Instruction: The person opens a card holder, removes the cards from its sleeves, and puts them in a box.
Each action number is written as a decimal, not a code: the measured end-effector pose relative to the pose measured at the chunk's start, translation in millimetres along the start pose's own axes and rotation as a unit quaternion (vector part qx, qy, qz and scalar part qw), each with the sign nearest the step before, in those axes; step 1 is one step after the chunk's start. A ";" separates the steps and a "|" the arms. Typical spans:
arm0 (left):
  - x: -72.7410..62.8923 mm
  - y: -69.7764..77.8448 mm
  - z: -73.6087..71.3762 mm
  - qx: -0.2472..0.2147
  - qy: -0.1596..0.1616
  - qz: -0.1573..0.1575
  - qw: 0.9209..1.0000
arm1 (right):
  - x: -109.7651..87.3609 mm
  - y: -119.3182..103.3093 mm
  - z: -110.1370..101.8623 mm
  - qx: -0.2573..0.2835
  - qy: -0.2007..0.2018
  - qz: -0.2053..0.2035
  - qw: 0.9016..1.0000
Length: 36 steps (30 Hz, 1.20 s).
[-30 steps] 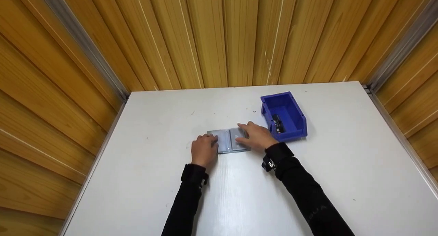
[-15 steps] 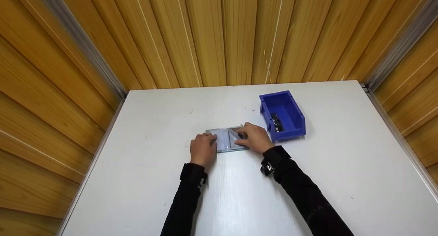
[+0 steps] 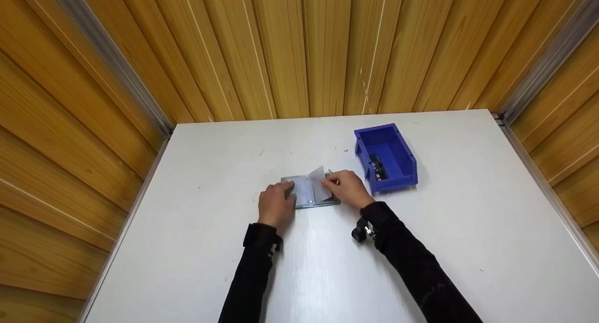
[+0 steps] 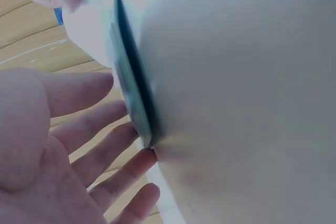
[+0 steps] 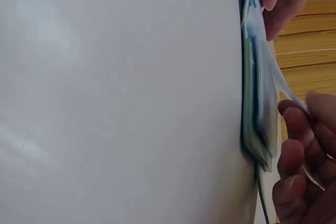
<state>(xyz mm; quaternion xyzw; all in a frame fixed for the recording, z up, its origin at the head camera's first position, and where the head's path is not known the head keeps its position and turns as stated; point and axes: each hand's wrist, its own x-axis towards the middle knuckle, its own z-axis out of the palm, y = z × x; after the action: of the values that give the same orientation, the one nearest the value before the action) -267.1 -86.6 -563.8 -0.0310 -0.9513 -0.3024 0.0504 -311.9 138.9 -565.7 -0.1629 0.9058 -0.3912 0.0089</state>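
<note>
I'm getting a milky, translucent film look off the leaf point(image 3: 319, 188), thin and smooth like plastic, and the booklet point(image 3: 302, 192) under it is shining with a similar plastic gloss. Now the table point(image 3: 210, 173) is glaring back at me, smooth as laminate, faint grain streaking its reflection. Over at the bin point(image 3: 397, 183) I'm reading moulded plastic, plain and semi-matt, while the small dark piece point(image 3: 378, 167) inside is glinting slightly. The sleeves point(image 3: 416, 257) are looking like matt cloth, soaking up light. Behind, the wall panels point(image 3: 327, 51) are wearing a wood-grain finish with a satin sheen, and the rails point(image 3: 112, 56) are showing dull metal.
</note>
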 end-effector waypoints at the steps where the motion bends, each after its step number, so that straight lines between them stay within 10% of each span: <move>1: 0.2 -0.5 -1.6 -0.016 -0.006 -0.007 1.000 | 0.3 -1.9 0.7 0.021 -0.012 -0.003 1.000; 7: 3.3 -3.7 -6.1 -0.082 -0.008 -0.012 0.997 | -2.9 -19.6 11.5 0.001 -0.100 -0.054 0.993; 16: -1.1 -2.3 2.9 0.010 -0.032 0.029 0.999 | -10.9 -29.1 22.1 -0.132 -0.115 -0.094 0.980; 36: -1.6 -3.5 -1.8 -0.008 -0.040 0.007 0.999 | -8.2 4.6 -14.4 -0.132 -0.126 0.031 0.983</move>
<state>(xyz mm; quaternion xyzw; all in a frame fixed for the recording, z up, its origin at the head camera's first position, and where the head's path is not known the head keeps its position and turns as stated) -265.6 -90.6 -564.5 -0.0505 -0.9498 -0.3086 0.0141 -307.5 154.5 -559.8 -0.1826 0.9455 -0.2444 0.1136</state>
